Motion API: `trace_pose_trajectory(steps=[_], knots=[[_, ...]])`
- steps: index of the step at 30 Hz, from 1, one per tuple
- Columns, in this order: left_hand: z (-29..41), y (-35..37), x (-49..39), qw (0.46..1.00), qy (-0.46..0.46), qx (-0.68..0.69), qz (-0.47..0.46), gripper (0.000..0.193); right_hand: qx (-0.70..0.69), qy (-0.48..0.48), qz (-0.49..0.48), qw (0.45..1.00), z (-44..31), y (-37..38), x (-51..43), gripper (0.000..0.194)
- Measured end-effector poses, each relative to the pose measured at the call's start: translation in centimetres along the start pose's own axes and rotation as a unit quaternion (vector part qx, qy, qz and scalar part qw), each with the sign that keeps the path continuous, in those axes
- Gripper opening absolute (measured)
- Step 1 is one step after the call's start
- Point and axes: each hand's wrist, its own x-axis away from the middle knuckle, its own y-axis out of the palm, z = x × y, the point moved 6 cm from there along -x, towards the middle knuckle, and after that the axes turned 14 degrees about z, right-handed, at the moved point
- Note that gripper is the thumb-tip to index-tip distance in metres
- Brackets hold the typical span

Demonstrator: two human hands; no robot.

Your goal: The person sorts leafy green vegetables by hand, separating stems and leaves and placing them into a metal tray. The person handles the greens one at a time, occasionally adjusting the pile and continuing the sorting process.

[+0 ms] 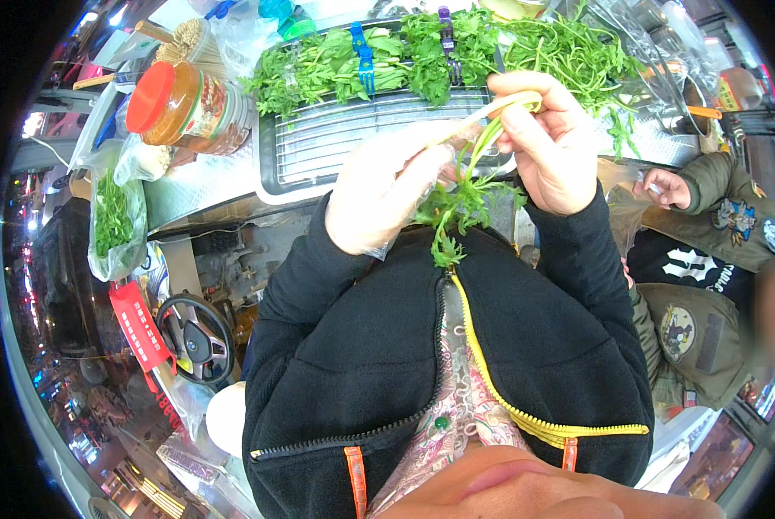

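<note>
Between my two hands is a small bunch of leafy greens (460, 206), its leaves hanging down over my jacket front. My right hand (546, 146) pinches the pale green stems, which bend over at the fingertips. A clear plastic glove covers my left hand (391, 185), whose fingers close on the stems from the other side. Just beyond the hands lies a black tray with a wire rack (326, 139). Along its far side lie bundles of greens, with a blue fork clip (365, 61) and a purple fork clip (451, 55) on them. Loose long-stemmed greens (559, 52) are heaped at the right.
A red-lidded jar (176, 107) stands left of the tray, near wooden skewers (196, 45). A plastic bag of greens (115, 220) hangs at the counter's left edge. Metal tongs (653, 45) lie at the upper right. Another person in a green jacket (686, 331) is close on the right.
</note>
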Motion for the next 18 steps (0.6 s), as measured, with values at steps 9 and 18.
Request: trace_pose_trajectory(steps=[9, 18], knots=[[-2.1, -0.1, -0.1, 0.989, 0.060, 0.035, -0.130, 0.102, -0.206, -0.031, 0.040, 0.977, -1.2, -1.7, -1.2, 0.020], [-2.2, 1.0, 1.0, 0.939, -0.165, 0.249, -0.172, 0.062, -0.206, -0.065, 0.093, 0.972, -1.1, -4.8, -3.0, 0.024]])
